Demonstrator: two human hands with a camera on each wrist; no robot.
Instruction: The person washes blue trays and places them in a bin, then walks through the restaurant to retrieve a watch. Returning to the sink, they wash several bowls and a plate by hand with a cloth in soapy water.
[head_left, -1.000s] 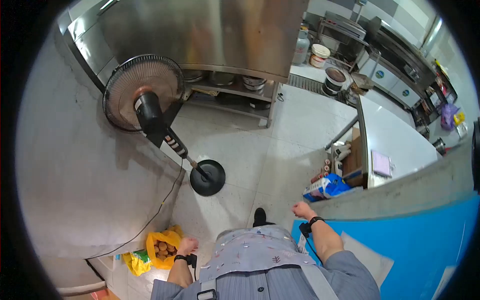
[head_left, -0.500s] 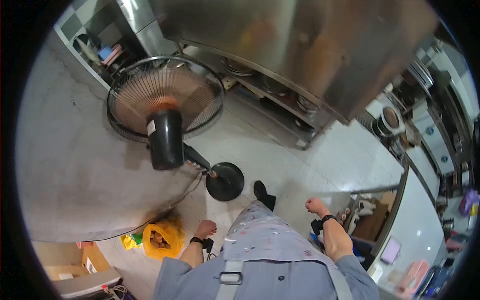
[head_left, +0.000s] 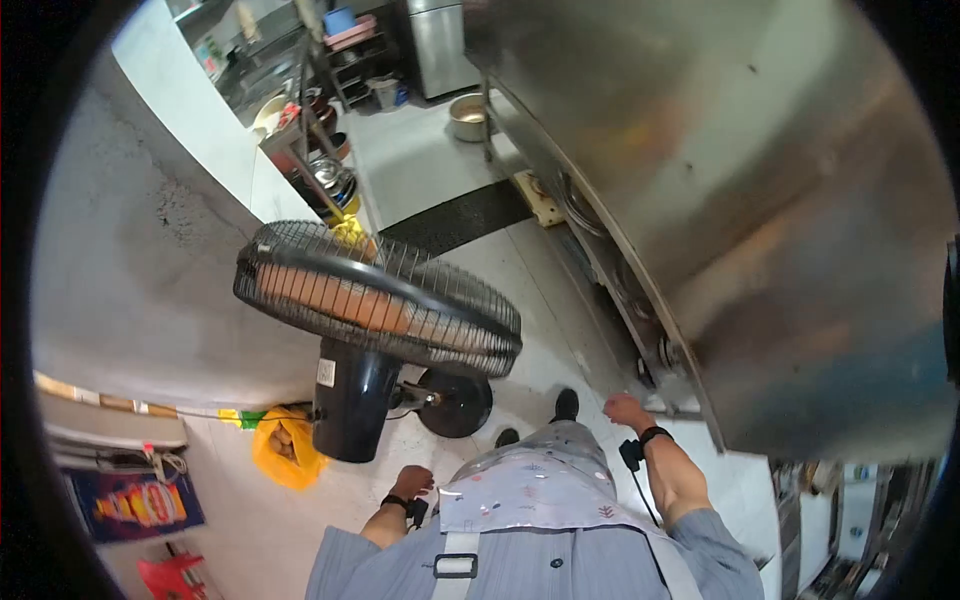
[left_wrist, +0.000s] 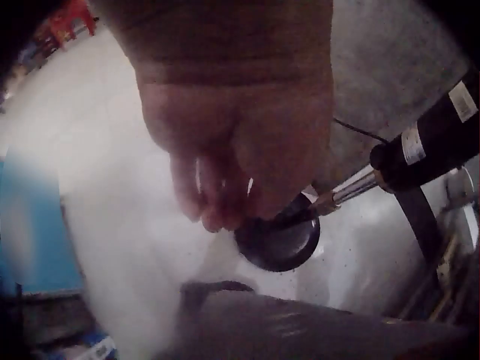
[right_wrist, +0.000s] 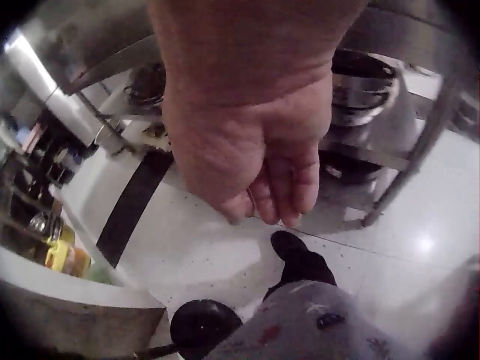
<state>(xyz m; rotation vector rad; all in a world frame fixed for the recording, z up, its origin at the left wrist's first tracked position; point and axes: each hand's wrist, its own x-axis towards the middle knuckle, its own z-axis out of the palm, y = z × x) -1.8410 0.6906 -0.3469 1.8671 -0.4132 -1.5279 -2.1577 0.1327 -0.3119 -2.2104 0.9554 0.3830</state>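
My left hand (head_left: 412, 481) hangs at the left side of the apron (head_left: 530, 490), its fingers loosely curled around nothing. On the other side my right hand (head_left: 627, 411) is held out in front, also with loosely bent fingers and nothing in them. A black standing fan (head_left: 360, 400) is nearest the left hand; its round base (head_left: 455, 405) rests on the floor ahead. In the right wrist view, the right hand (right_wrist: 247, 142) overlaps the steel table's lower shelves, where metal pots (right_wrist: 360, 90) stand.
A large steel table (head_left: 780, 220) fills the right side. An orange-yellow bag (head_left: 290, 465) of brown lumps lies on the floor at left, by a grey wall (head_left: 160, 280). Farther ahead are a dark floor strip (head_left: 460, 218), a metal pot (head_left: 467, 118) and a rack of bowls.
The head view has turned left, bringing the passage beyond the fan into sight, while the steel table shifts rightward and looms larger. The fan appears closer. Both hands stay free, swinging slightly.
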